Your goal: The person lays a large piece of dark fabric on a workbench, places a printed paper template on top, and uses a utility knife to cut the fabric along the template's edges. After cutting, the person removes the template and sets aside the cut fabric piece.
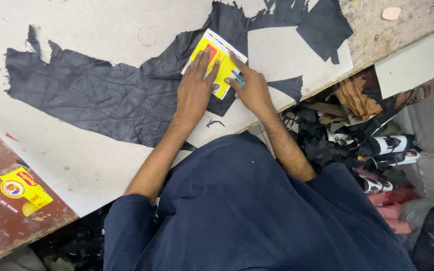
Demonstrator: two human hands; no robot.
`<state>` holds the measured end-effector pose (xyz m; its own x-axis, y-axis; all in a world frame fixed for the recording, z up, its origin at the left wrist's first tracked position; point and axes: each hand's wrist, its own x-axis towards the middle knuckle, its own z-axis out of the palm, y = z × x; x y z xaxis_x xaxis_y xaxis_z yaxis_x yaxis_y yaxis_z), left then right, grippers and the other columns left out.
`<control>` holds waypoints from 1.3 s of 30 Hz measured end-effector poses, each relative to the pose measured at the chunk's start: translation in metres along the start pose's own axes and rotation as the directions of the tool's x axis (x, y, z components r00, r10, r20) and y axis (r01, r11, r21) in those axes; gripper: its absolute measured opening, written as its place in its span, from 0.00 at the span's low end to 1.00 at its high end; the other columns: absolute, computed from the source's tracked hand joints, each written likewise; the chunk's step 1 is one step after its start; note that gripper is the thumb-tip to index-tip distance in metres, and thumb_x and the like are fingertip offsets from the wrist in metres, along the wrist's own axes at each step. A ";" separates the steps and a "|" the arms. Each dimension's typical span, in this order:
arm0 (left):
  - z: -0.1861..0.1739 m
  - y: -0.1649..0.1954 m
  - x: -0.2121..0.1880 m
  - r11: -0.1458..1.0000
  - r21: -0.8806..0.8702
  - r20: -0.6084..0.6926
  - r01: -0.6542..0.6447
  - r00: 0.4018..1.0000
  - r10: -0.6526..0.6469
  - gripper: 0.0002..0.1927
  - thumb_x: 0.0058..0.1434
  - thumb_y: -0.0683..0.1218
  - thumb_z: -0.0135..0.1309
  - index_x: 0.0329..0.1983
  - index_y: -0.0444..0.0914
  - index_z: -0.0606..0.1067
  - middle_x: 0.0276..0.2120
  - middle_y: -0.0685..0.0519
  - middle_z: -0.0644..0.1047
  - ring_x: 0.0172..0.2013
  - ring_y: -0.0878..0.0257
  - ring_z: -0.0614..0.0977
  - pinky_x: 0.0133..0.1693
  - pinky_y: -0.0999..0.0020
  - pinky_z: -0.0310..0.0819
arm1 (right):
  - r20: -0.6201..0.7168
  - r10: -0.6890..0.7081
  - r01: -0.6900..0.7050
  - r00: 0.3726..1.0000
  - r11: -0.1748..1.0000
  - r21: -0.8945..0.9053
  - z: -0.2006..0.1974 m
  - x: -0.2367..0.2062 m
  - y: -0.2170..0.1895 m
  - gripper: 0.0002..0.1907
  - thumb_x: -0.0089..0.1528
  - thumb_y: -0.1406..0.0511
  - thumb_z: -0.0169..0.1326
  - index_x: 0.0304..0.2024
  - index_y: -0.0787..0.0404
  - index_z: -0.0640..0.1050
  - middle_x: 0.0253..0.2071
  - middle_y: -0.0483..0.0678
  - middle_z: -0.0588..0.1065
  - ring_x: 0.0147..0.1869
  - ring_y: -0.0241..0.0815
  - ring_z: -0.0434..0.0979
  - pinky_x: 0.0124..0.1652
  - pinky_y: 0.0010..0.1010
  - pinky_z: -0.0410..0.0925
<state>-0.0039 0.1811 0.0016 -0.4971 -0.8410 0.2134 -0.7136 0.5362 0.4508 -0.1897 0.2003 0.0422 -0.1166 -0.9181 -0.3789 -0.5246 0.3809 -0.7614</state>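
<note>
My left hand (195, 86) lies flat, fingers spread, on a yellow and white card (216, 59) that rests on a large piece of wrinkled black leather (96, 95). My right hand (249, 85) sits at the card's right edge and grips a small blue-green tool (237, 77), its tip against the card edge. The leather lies on a pale cutting board (76, 160).
Loose black leather offcuts (322, 25) lie at the top right of the board, and one small scrap (215, 122) near the front edge. A yellow printed box (25, 191) sits on a reddish surface at lower left. A heap of scraps (357, 135) fills the floor to the right.
</note>
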 end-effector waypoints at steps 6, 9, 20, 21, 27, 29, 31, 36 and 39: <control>0.000 0.001 0.006 0.992 0.120 0.031 -0.037 0.999 0.033 0.41 0.46 0.51 0.69 0.67 0.45 0.73 0.74 0.41 0.59 0.73 0.47 0.60 0.70 0.50 0.56 | -0.208 -0.593 0.447 0.778 0.754 -0.482 -0.056 0.010 0.028 0.20 0.69 0.74 0.57 0.64 0.66 0.75 0.48 0.60 0.75 0.46 0.52 0.80 0.42 0.39 0.73; 0.001 0.006 0.013 0.985 0.166 0.061 -0.047 0.997 0.037 0.44 0.43 0.52 0.70 0.67 0.46 0.73 0.73 0.40 0.58 0.72 0.47 0.61 0.68 0.48 0.56 | -0.160 -0.630 0.504 0.760 0.726 -0.468 -0.056 0.024 0.026 0.20 0.66 0.78 0.52 0.61 0.63 0.77 0.41 0.56 0.73 0.40 0.51 0.80 0.37 0.38 0.73; 0.005 0.008 0.023 0.987 0.159 0.099 -0.028 0.995 0.012 0.38 0.40 0.49 0.71 0.60 0.47 0.78 0.73 0.42 0.60 0.71 0.47 0.63 0.67 0.48 0.59 | -0.171 -0.780 0.600 0.602 0.583 -0.548 0.020 0.095 -0.013 0.08 0.64 0.70 0.58 0.45 0.59 0.76 0.43 0.49 0.73 0.35 0.54 0.80 0.31 0.42 0.71; 0.006 0.007 0.023 0.988 0.151 0.086 -0.029 0.996 0.016 0.37 0.41 0.48 0.71 0.59 0.47 0.79 0.73 0.42 0.60 0.71 0.47 0.63 0.67 0.48 0.59 | -0.163 -0.772 0.577 0.614 0.580 -0.575 0.022 0.099 -0.012 0.09 0.63 0.71 0.58 0.46 0.59 0.76 0.44 0.49 0.73 0.35 0.53 0.80 0.32 0.41 0.72; 0.010 0.002 0.024 0.996 0.092 0.101 0.005 0.995 -0.014 0.35 0.39 0.48 0.71 0.56 0.45 0.80 0.73 0.45 0.60 0.71 0.49 0.63 0.67 0.48 0.59 | -0.120 -0.774 0.546 0.622 0.538 -0.642 0.024 0.098 0.001 0.12 0.60 0.72 0.57 0.46 0.59 0.74 0.45 0.50 0.72 0.39 0.51 0.81 0.34 0.42 0.72; 0.010 0.000 0.024 0.994 0.105 0.061 -0.006 0.998 0.000 0.36 0.40 0.47 0.70 0.59 0.46 0.80 0.73 0.45 0.60 0.71 0.49 0.63 0.67 0.48 0.59 | -0.114 -0.753 0.525 0.648 0.550 -0.649 0.014 0.082 0.010 0.13 0.60 0.73 0.56 0.47 0.59 0.75 0.46 0.50 0.72 0.40 0.52 0.81 0.35 0.42 0.73; 0.011 0.000 0.024 0.989 0.142 -0.034 -0.036 0.999 0.041 0.37 0.44 0.47 0.69 0.63 0.47 0.79 0.73 0.44 0.60 0.71 0.49 0.63 0.68 0.49 0.59 | -0.110 -0.727 0.490 0.678 0.559 -0.670 -0.007 0.049 0.029 0.14 0.62 0.74 0.54 0.50 0.61 0.76 0.46 0.52 0.73 0.40 0.53 0.81 0.35 0.42 0.73; 0.012 0.000 0.021 0.991 0.127 -0.019 -0.048 0.999 0.051 0.35 0.43 0.49 0.66 0.60 0.46 0.80 0.71 0.43 0.62 0.68 0.48 0.67 0.64 0.49 0.63 | -0.152 -0.457 0.217 0.877 0.657 -0.722 -0.051 -0.027 0.069 0.08 0.71 0.70 0.53 0.50 0.67 0.80 0.39 0.55 0.75 0.25 0.49 0.79 0.18 0.40 0.70; 0.001 -0.016 0.035 0.980 0.118 0.001 -0.160 0.987 0.161 0.27 0.49 0.43 0.65 0.56 0.46 0.82 0.68 0.43 0.67 0.65 0.46 0.71 0.54 0.56 0.71 | -0.082 -0.417 0.205 0.905 0.596 -0.776 -0.072 -0.042 0.057 0.05 0.68 0.68 0.57 0.44 0.64 0.80 0.40 0.53 0.75 0.30 0.52 0.80 0.28 0.42 0.72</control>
<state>-0.0101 0.1428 0.0009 -0.6062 -0.7436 0.2822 -0.6778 0.6686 0.3058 -0.2752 0.2523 0.0525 0.0445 -0.9989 0.0180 -0.9913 -0.0463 -0.1235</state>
